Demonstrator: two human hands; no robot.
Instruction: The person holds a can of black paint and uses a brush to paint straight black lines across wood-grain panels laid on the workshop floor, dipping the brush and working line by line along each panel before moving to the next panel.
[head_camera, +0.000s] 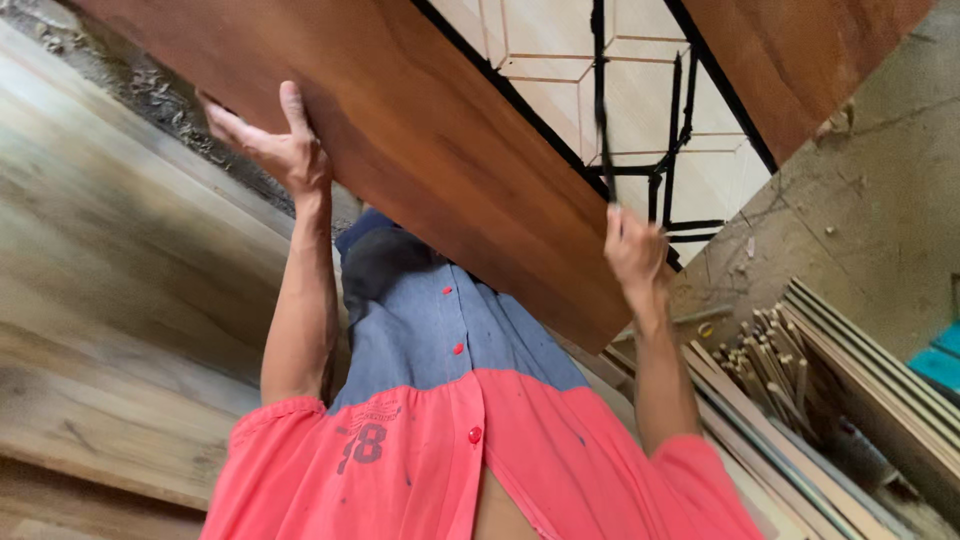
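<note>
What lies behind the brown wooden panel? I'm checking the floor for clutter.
Past the brown panel, held by the left hand and right hand, pale boards and sticks show; anything directly behind it is covered.

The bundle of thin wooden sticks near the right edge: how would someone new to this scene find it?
Start at the big reddish-brown wooden panel held overhead, then drop below the right hand to the stacked flat slats. The bundle of sticks lies among them, the only round, pale, dowel-like pieces there.
</note>
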